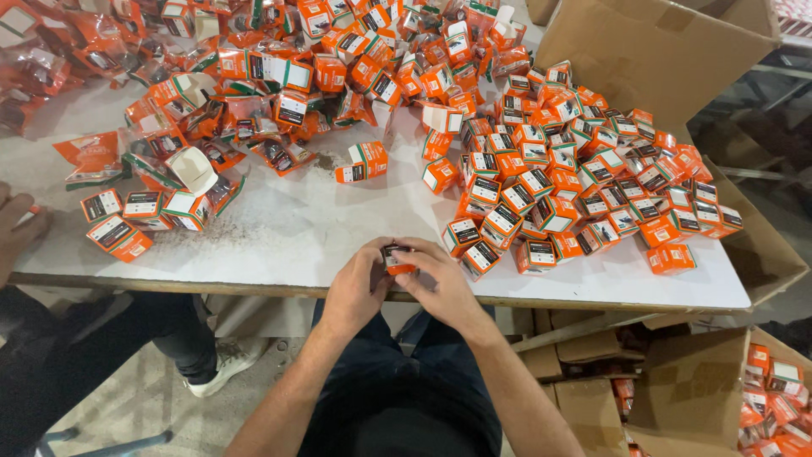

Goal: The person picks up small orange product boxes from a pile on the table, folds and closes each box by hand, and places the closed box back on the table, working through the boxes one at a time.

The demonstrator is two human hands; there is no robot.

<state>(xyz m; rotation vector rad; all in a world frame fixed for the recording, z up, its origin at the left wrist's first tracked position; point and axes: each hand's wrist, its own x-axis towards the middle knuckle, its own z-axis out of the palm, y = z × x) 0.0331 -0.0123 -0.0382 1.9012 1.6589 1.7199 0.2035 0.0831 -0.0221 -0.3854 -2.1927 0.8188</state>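
Left hand: fingers curled, pinching left side of small orange box. Right hand: fingers curled, pinching right side of same box, thumb over top. Box: held between both hands, at near edge of table, dead centre, both hands equally close; dark face up; long axis not clear. Pile of closed orange boxes: just right of right hand, nearer that hand. Loose flattened cartons and packets: far left, well apart. Another person's hand: left table edge. Cardboard cartons: right, behind pile.
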